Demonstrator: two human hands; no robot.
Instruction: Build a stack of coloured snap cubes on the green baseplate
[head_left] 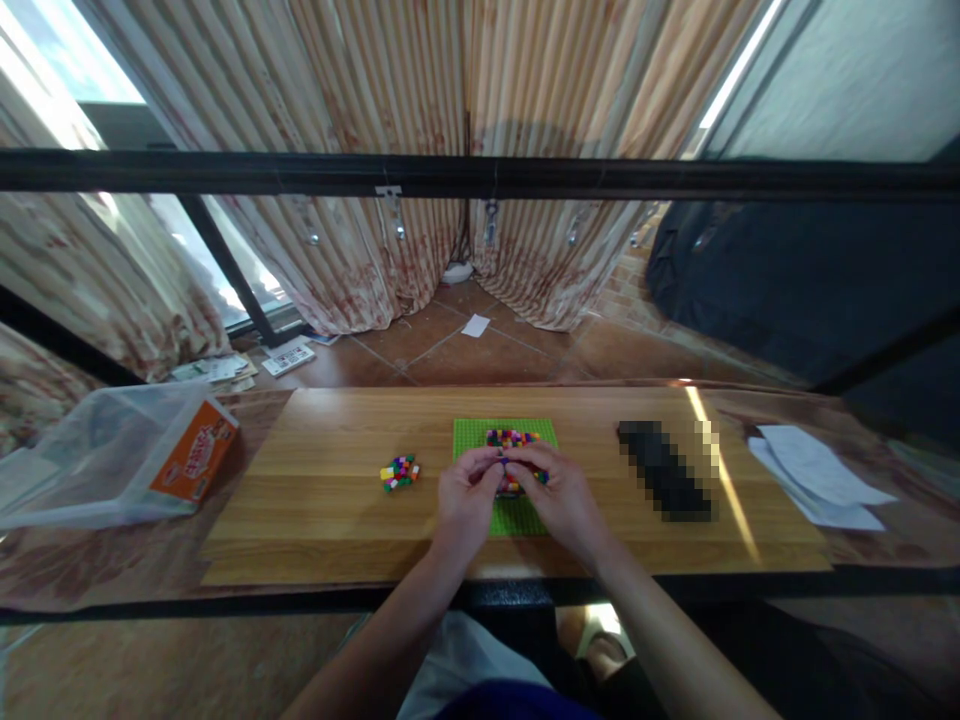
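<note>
A green studded baseplate (pixel 466 436) lies on the wooden table. Colourful toy bricks (pixel 513 438) form a cluster on it, partly covered by my hands. My left hand (pixel 466 492) and my right hand (pixel 561 496) meet above the middle of the plate. Thumbs and fingertips of both are pinched close together. Whatever sits between them is small and mostly hidden, with only a dark bit showing. To the left of the plate, a small pile of loose bricks (pixel 400 472) in mixed colours rests on the wood.
A black, pixelated object (pixel 664 472) lies right of the plate on the table (pixel 315 520). Beyond the table's right end are white papers (pixel 821 475). At the left stands a clear plastic bin (pixel 112 440) with an orange label. A dark metal bar (pixel 480 176) crosses before the curtains.
</note>
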